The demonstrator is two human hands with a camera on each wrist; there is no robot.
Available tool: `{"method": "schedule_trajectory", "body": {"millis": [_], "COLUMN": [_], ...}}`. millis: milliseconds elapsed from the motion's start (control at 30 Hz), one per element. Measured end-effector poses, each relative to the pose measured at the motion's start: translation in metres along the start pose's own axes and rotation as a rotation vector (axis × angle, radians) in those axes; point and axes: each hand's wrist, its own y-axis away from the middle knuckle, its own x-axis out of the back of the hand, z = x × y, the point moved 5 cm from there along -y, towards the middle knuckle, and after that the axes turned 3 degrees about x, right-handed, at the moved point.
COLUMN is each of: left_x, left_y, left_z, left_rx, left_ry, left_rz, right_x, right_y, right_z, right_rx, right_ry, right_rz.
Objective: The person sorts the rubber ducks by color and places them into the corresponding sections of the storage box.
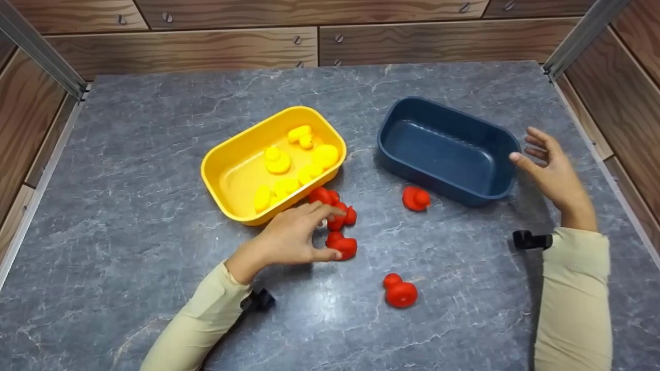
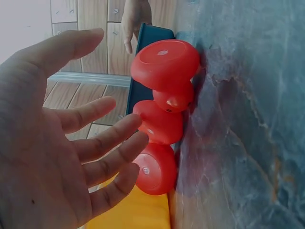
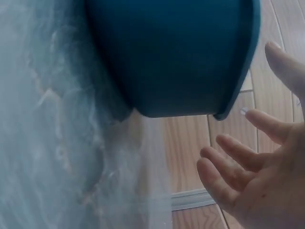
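Note:
My left hand (image 1: pixel 291 234) reaches over a cluster of red rubber ducks (image 1: pixel 344 248), its fingers spread and nothing gripped. In the left wrist view, the ducks (image 2: pixel 164 64) stand in a row beyond the fingertips. Just behind that hand is a yellow bin (image 1: pixel 234 180) with several yellow rubber ducks (image 1: pixel 277 159) inside. On the right, my right hand (image 1: pixel 554 172) is held beside the short end of a dark blue bin (image 1: pixel 443 149), thumb near its rim. The right wrist view shows those fingers loosely extended and apart from the bin wall (image 3: pixel 171 57).
One red duck (image 1: pixel 415 199) sits in front of the blue bin, and another (image 1: pixel 401 294) lies tipped over nearer the front. Wood-patterned panels (image 1: pixel 206 49) border the grey marbled table (image 1: pixel 129 206) at the back and both sides.

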Motion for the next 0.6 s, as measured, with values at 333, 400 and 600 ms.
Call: {"method": "schedule_trajectory", "body": {"millis": [333,400,600], "left_x": [-0.011,-0.013,-0.019], "left_y": [-0.002,-0.003,-0.004], "left_z": [-0.004,-0.006,-0.007], "left_rx": [0.036,0.040,0.056], "left_ry": [-0.086,-0.079,-0.081], "left_rz": [-0.054,-0.067,-0.130], "right_x": [-0.012,-0.013,-0.017], "right_y": [-0.003,-0.004,-0.004], "right_z": [0.001,0.003,0.009], "right_rx": [0.015,0.010,-0.012], "right_ry": [0.012,0.013,0.009], "right_rz": [-0.116,-0.126,-0.159]}}
